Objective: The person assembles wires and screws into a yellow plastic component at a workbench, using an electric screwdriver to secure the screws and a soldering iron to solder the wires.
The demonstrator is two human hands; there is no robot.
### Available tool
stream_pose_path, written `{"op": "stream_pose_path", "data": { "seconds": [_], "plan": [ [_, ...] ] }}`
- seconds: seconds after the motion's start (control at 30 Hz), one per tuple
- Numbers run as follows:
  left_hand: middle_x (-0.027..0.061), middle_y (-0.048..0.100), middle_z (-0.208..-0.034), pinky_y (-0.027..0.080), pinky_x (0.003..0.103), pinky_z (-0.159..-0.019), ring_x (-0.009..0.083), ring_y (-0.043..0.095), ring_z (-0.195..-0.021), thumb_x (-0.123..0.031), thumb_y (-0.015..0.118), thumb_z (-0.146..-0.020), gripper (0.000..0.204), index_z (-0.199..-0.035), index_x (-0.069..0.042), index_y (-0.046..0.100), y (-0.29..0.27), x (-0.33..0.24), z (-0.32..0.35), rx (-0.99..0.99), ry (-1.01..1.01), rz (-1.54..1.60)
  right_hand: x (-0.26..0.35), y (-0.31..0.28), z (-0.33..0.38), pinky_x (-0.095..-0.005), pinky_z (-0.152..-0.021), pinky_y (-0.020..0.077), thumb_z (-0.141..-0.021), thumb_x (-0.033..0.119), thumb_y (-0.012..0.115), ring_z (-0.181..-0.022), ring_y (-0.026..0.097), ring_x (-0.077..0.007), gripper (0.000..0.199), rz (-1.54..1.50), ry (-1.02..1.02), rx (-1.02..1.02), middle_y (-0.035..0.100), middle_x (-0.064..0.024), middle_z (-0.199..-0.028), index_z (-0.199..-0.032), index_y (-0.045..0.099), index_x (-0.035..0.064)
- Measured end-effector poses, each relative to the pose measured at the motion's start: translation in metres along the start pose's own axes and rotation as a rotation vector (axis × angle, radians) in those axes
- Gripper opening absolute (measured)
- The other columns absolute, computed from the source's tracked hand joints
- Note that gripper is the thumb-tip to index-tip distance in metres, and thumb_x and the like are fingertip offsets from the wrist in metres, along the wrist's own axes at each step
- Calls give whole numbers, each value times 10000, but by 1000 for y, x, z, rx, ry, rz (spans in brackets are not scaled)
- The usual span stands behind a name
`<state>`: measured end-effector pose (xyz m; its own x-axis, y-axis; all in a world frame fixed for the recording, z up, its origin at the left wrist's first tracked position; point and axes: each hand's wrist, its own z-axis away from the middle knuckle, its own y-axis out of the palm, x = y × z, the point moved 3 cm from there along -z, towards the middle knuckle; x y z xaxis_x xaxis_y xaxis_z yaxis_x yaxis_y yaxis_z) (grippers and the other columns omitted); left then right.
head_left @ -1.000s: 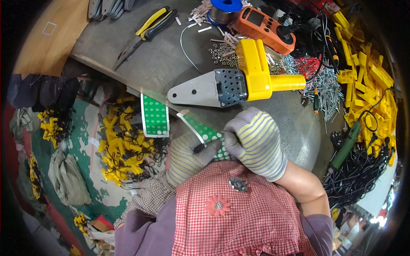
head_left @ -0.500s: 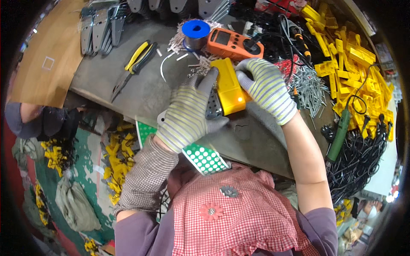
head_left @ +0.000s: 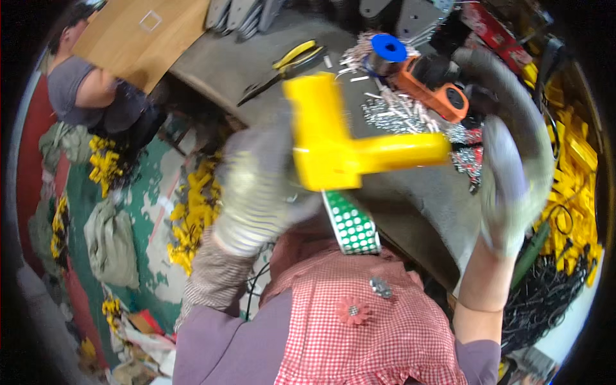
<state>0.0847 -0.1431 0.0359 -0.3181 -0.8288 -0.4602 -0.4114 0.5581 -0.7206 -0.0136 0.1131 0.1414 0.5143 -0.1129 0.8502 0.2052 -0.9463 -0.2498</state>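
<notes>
My left hand (head_left: 256, 186), in a striped glove blurred by motion, grips a yellow plastic housing (head_left: 324, 138) by its left side. The housing has a thick body and a round handle-like arm pointing right. Its underside and my left fingertips are hidden. My gloved right hand (head_left: 520, 154) is raised to the right, apart from the housing, with thumb and fingers spread; it is smeared too. A short dark piece (head_left: 466, 146) shows between the handle's end and that hand; whether they join I cannot tell.
On the bench lie yellow-black pliers (head_left: 285, 67), a blue-topped solder spool (head_left: 388, 48), an orange multimeter (head_left: 433, 93) and loose screws (head_left: 394, 115). Yellow parts (head_left: 571, 186) and black cords (head_left: 545, 301) pile up at right. Another person (head_left: 86, 86) sits at far left.
The yellow housing has come up toward me and turned, so its handle now points right. My right hand has let go of it and moved right. The view has shifted.
</notes>
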Motion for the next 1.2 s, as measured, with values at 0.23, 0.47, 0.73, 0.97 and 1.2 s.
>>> {"op": "stream_pose_path", "data": {
  "seconds": [0.23,0.47,0.73,0.97,1.2],
  "plan": [
    [237,650,-1367,573,473,-993,414,673,-1215,17,833,-767,1112,-1715,-159,280,-51,238,139,-102,-454,-207,-2,117,51,-435,-1005,551,-861,71,757,-1143,695,-361,464,-245,-185,855,703,-184,-1319,-1323,718,62],
    [155,799,-1182,587,404,-966,353,749,-1098,-179,836,-865,453,-1301,-90,748,-4,266,277,933,-923,-315,-18,6,114,-432,-802,601,-938,279,744,-856,763,-326,212,465,375,758,766,-122,-858,-987,806,82],
    [79,807,-929,598,317,-826,165,760,-869,-165,839,-889,217,-1037,-7,817,-30,36,55,947,-686,555,-28,3,172,-439,-707,589,-898,476,814,-736,744,-346,486,671,712,450,738,-148,-764,-1078,795,24],
    [112,762,-1096,564,402,-962,263,733,-1083,-100,807,-809,311,-1114,-45,782,3,-59,-3,463,97,529,-45,28,201,-474,-758,572,-892,321,756,-813,718,-364,250,482,286,483,720,-136,-825,-970,748,84],
    [85,738,-1055,506,503,-1030,318,700,-1073,-167,804,-825,276,-1089,-96,768,19,-76,24,870,408,338,-21,3,176,-467,-808,578,-931,235,714,-882,724,-373,178,73,270,679,727,-157,-940,-958,723,59]
  ]
}}
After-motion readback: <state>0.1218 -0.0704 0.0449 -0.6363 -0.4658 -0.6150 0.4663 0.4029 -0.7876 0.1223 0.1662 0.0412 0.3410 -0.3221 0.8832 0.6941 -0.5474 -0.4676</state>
